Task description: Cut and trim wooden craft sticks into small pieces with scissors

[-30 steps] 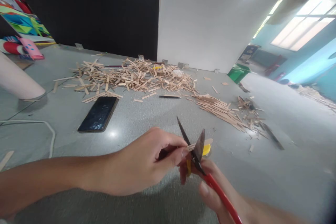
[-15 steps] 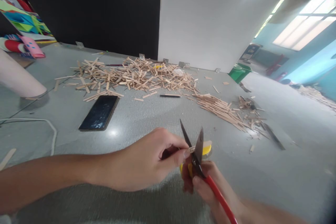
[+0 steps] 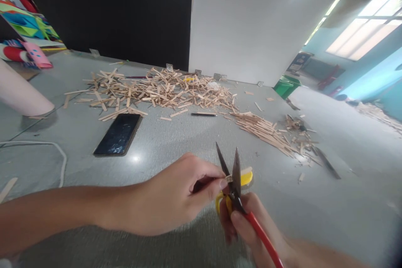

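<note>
My left hand (image 3: 176, 192) pinches the end of a wooden craft stick (image 3: 229, 179) between thumb and forefinger. The stick lies between the parted blades of a pair of scissors (image 3: 236, 171), and a pale end shows beyond them. My right hand (image 3: 251, 222) is closed around the scissors, whose red handle slants down to the right. A yellow ridged object (image 3: 246, 178) sits just behind the blades, and more yellow shows by my right fingers. I cannot make out what it is or how it is held.
A loose heap of craft sticks (image 3: 163, 90) lies along the back, with a neater pile (image 3: 260, 129) to its right. A phone (image 3: 118, 135), a black pen (image 3: 204, 114), a white cable (image 3: 59, 150) and a metal blade (image 3: 328, 163) lie around. A pale tube (image 3: 21, 88) stands left.
The scissor blades have drawn closer together around the stick, the right blade swinging left. My left hand has barely moved.
</note>
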Demonstrator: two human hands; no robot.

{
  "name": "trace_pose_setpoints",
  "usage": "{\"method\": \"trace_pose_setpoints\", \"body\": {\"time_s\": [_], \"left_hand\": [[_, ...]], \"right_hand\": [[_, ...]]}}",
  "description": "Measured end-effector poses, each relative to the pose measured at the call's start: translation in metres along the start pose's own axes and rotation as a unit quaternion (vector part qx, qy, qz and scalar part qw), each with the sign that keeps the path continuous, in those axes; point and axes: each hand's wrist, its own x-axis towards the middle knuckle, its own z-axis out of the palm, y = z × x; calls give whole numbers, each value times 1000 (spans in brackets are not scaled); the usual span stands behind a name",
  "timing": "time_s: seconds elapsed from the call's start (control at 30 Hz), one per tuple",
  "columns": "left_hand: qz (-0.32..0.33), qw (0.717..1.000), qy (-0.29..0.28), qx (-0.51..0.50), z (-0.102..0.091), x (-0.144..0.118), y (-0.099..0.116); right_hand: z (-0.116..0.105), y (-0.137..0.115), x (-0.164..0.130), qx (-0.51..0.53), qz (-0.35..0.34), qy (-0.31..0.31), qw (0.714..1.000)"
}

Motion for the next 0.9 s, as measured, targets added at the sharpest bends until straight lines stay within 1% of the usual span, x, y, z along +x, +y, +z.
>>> {"method": "trace_pose_setpoints", "body": {"time_s": [0.33,0.47,0.73,0.9], "left_hand": [[2,1000,2,5,1,-1,0],[-10,1000,-1,4,1,-1,-2],[-9,1000,5,19,2,-2,-1],[-8,1000,13,-12,1,-2,-1]], "right_hand": [[-3,-7,2,-7,12,-16,1000],[-3,-8,3,-26,6,-16,1000],[-3,-6,3,-46,-14,-17,999],[-3,-7,3,-47,-23,-23,998]]}}
